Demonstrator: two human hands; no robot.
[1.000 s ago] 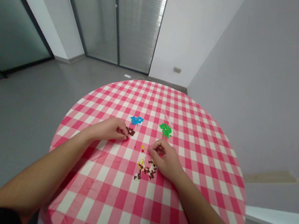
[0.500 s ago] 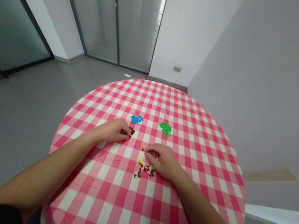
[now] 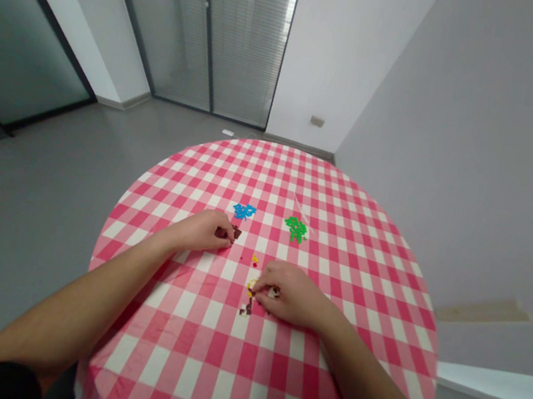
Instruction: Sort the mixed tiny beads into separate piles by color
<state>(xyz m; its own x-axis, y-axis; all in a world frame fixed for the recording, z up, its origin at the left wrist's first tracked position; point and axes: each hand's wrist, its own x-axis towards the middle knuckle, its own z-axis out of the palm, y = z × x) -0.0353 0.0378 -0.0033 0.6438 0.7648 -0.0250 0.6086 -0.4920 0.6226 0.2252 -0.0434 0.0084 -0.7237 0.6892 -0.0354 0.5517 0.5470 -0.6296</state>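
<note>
Dark brown pieces (image 3: 237, 232) in a cluster, mixed-colour pieces (image 3: 249, 306) scattered nearer

The right hand (image 3: 293, 291) partly hides the mixed pieces (image 3: 249, 307)

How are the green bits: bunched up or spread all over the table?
Bunched up: the green bits lie in one loose cluster on the checked tablecloth, just beyond the right hand.

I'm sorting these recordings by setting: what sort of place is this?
Probably an office or meeting room, though the checked tablecloth looks more homely. The dark-framed glass panels, the slatted blinds and the plain grey floor suggest it.
</note>
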